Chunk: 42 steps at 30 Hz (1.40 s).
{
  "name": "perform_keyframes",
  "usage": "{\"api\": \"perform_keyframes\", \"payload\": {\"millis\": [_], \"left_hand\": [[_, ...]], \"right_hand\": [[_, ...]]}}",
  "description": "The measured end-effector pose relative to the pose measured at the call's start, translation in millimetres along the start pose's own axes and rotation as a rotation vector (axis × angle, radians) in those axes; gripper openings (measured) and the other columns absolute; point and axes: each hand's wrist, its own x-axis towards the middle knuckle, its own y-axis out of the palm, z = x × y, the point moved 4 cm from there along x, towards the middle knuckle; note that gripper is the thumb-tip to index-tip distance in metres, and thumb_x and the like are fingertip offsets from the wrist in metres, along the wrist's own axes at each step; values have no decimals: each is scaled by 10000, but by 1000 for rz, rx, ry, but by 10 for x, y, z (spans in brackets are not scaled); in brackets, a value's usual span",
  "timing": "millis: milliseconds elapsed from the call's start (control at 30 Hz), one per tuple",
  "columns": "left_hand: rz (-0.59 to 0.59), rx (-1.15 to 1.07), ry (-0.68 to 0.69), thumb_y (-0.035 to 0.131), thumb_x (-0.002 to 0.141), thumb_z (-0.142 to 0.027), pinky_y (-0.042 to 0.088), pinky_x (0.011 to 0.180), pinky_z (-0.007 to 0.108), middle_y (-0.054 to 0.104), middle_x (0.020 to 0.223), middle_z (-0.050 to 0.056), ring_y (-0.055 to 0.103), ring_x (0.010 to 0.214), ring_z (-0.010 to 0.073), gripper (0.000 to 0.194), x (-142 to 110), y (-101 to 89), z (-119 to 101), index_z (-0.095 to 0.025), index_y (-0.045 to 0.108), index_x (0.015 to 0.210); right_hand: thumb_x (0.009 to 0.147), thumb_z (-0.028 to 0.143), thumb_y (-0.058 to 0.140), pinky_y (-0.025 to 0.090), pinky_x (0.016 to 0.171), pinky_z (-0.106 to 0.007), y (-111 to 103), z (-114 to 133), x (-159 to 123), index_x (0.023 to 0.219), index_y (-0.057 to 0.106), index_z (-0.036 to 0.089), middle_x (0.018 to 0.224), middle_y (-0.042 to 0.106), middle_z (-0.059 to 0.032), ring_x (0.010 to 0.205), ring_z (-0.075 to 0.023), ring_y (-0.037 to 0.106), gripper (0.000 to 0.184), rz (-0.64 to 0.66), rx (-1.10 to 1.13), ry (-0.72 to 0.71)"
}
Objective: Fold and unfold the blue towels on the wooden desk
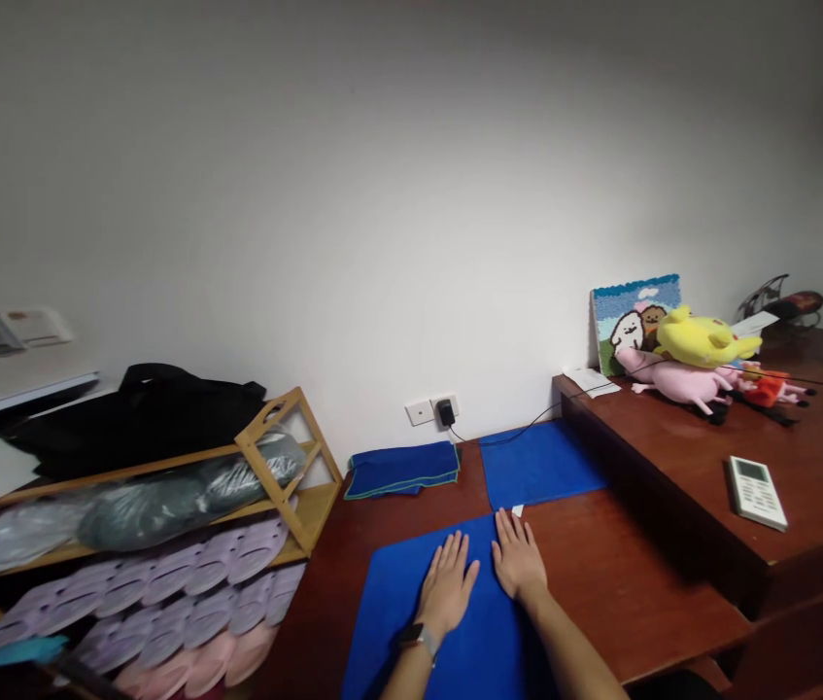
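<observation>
A blue cloth (396,593) lies spread on the reddish-brown wooden table. Flat on its middle rests my left hand (446,586), fingers stretched out, with a watch (418,638) on the wrist. My right hand (519,559) presses flat near the cloth's far right corner, where a small white tag (517,510) sticks out by the fingertips. Beyond my hands, a second blue cloth (538,462) lies flat against the raised desk. To its left, by the wall, is a folded blue cloth (402,469) with green-yellow edging.
A raised desk (680,467) on the right bears a remote control (757,492), plush toys (695,365) and a dog picture (634,316). A black plug (445,412) with a cable sits in the wall socket. At left stands a wooden rack (301,476) with purple and pink clogs (214,564).
</observation>
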Motion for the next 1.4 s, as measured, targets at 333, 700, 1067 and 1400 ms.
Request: {"api": "perform_keyframes", "payload": {"millis": [333,700,1067,1400], "left_hand": [[9,-34,-49,108,1050,-620,163,1334,478,237,1738,71,191,1619,244,770,332,138,-133,-176,275,1657],[-77,56,-296,151,1051,-614,185,1315,486,244,1734,108,211,1615,254,772,-87,-8,1333,-146,279,1652],[-144,68,-342,136,1035,-636,229,1301,488,262,1727,126,212,1615,272,813,-137,12,1578,-122,302,1643],[-148,84,-346,123,1031,-638,221,1297,473,272,1727,122,228,1612,265,815,-140,20,1587,-133,318,1640]], "right_hand": [[1037,385,187,90,1319,-465,38,-22,31,1664,235,143,1732,185,-34,1619,-239,130,674,9,-30,4],[1048,443,158,80,1323,-446,8,-24,11,1671,208,162,1736,172,-6,1619,-216,126,685,21,-43,33],[1051,450,146,81,1323,-443,7,-28,15,1673,196,160,1736,174,-9,1618,-204,122,687,25,-71,39],[1054,442,166,86,1320,-443,2,-20,8,1671,207,167,1734,184,-12,1619,-208,122,676,21,-77,34]]}}
